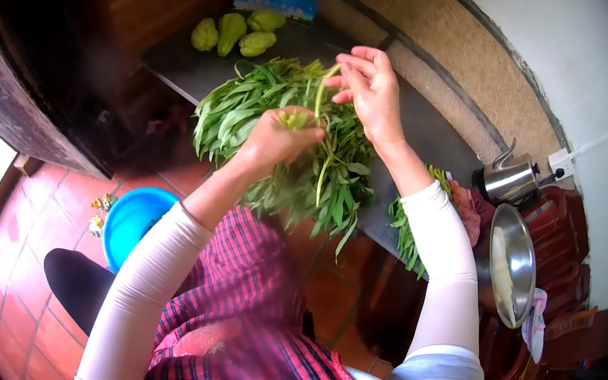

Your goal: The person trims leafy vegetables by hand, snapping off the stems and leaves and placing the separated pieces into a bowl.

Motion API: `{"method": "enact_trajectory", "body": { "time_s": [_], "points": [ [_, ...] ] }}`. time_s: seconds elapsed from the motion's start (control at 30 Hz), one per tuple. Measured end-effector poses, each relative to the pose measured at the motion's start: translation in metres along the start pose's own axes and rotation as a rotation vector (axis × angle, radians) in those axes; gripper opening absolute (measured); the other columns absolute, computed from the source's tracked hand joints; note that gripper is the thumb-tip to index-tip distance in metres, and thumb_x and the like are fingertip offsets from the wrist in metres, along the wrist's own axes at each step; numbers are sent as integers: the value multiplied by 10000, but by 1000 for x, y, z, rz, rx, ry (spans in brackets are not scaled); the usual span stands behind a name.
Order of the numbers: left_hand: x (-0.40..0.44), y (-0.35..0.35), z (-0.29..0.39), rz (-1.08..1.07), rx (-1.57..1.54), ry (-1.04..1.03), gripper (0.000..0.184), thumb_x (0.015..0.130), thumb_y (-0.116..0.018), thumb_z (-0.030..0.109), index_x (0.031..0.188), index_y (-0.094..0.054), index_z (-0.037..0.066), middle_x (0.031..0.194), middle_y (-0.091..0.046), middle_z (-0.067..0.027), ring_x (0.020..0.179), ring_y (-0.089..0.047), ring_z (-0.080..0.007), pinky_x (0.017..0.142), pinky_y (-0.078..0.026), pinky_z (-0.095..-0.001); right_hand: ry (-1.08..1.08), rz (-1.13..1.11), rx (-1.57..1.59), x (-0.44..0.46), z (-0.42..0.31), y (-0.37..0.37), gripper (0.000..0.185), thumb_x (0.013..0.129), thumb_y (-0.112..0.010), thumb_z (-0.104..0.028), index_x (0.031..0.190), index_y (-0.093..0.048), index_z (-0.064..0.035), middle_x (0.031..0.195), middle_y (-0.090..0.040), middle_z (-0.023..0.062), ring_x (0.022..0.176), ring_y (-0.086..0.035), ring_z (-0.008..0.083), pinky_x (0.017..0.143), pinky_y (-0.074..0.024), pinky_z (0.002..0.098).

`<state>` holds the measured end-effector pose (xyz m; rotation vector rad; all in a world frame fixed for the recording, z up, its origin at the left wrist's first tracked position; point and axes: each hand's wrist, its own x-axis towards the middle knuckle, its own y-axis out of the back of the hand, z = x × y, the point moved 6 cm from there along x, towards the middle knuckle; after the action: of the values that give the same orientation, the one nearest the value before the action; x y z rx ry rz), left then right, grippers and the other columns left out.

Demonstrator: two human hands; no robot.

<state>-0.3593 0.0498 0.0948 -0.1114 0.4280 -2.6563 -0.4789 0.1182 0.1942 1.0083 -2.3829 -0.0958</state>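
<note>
Blue tissue box (274, 4), four green chayotes (230, 33) near it, steel kettle (509, 182) beside wall socket (561, 162), metal bowl (522, 256)

- Leafy greens (237, 112) on the counter (445, 153), centre
- Squashes (231, 34) on its far left, tissue box (276, 3) behind them
- Kettle (510, 181) to the right, bowl (523, 253) nearer than it
- Tub (128, 218) on the floor (34, 235), near left

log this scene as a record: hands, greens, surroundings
left hand: closed around pale-green stems
right hand: touching the top of a long green stem
greens: leafy green heap on dark grey tabletop
beyond: four pear-shaped pale-green chayotes, blue cardboard tissue box
right side: metal kettle, round metal bowl
floor: round blue plastic basin
</note>
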Motion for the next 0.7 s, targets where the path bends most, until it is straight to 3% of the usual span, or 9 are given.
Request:
{"method": "enact_trajectory", "body": {
  "time_s": [0.07, 0.17, 0.23, 0.3, 0.4, 0.43, 0.5, 0.63, 0.7],
  "points": [
    [2, 5, -4, -3, -49, -15, 130, 841, -694, 82, 951, -662, 20, 735, -637, -13, 480, -429, -57, 425, -342, -217, 155, 63, -154, -9, -14, 4, 223, 856, -596, -9, 1066, -525, 16, 988, -633, 136, 728, -676, 192, 580, -528, 269],
    [4, 16, -6, -7, -131, -42, 130, 843, -695, 86, 951, -668, 19, 736, -632, -13, 478, -432, -65, 426, -337, -229, 767, -245, -543, -43, -49, -3, 196, 771, -585, 40, 950, -611, -35, 993, -610, 94, 759, -649, 226, 639, -529, 311],
    [1, 19, -4, 12, -195, -42, 133, 844, -693, 89, 955, -668, 21, 732, -627, -11, 477, -435, -68, 427, -334, -230, 604, -645, -656, -78, -34, -20, 186, 705, -592, 24, 849, -655, -73, 966, -597, 74, 807, -614, 248, 686, -525, 346],
    [1, 28, -4, 47, -256, -51, 125, 871, -660, 97, 979, -644, 37, 775, -627, -14, 490, -427, -64, 437, -323, -218, 648, -716, -808, -102, -19, -27, 178, 709, -603, -12, 862, -660, -82, 935, -608, 61, 817, -605, 236, 706, -523, 346],
    [-13, 52, 11, 131, -304, -118, 133, 903, -607, 88, 1032, -603, 56, 844, -626, -18, 506, -407, -48, 448, -305, -195, 669, -620, -816, -106, -2, -21, 170, 702, -612, -4, 843, -675, -74, 903, -608, 61, 811, -608, 225, 677, -523, 331],
    [-23, 65, 20, 213, -384, -151, 122, 894, -621, 88, 1003, -633, 38, 748, -604, 13, 480, -413, -49, 435, -308, -206, 653, -605, -791, -103, 0, -19, 167, 699, -613, -2, 837, -677, -71, 899, -608, 61, 805, -609, 225, 669, -524, 328],
    [-44, 99, 26, 181, -505, -233, 133, 903, -610, 86, 1023, -630, 31, 769, -585, 22, 484, -385, -41, 436, -290, -196, 668, -515, -789, -95, -4, -17, 145, 746, -619, 4, 864, -685, -51, 853, -618, 72, 758, -627, 233, 632, -528, 319],
    [-109, 153, 18, 197, -428, -139, 267, 879, -656, 151, 1104, -612, 15, 755, -530, 41, 499, -355, -23, 446, -272, -180, 399, -258, -667, -56, -7, -12, 204, 807, -624, -11, 995, -689, -56, 900, -654, 109, 757, -651, 296, 672, -536, 361],
    [-143, 165, 7, 253, -445, -63, 320, 852, -687, 152, 1136, -609, 28, 734, -539, 45, 497, -366, -14, 441, -274, -176, 342, -375, -823, -33, 23, -10, 292, 807, -584, 25, 1078, -660, -49, 985, -639, 120, 799, -641, 303, 711, -526, 363]
  ]
}}
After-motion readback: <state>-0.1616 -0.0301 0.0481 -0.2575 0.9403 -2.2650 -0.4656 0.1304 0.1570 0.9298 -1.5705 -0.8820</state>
